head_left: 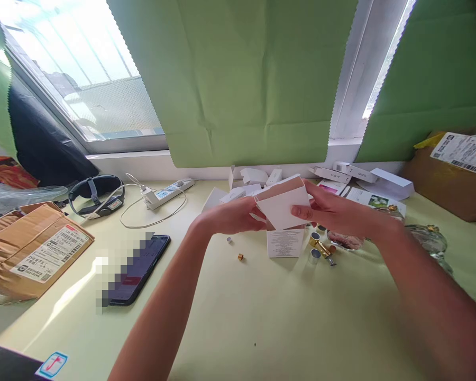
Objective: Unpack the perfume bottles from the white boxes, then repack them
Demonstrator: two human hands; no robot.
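A small white cardboard box is tilted between my two hands above the desk. My right hand grips it from the right, with the thumb flat on its front face. On the other side my left hand holds the left edge, its fingertips partly hidden. Directly below is a white panel with fine print; whether it belongs to the same box I cannot tell. Gold and silver metal collars and a spray nozzle lie to its right. Left of it are a small gold ring and a tiny silver piece.
Clear glass bottles and flat white cartons are at the right. A phone, power strip, headset and brown parcel occupy the left. Another parcel stands at the back right.
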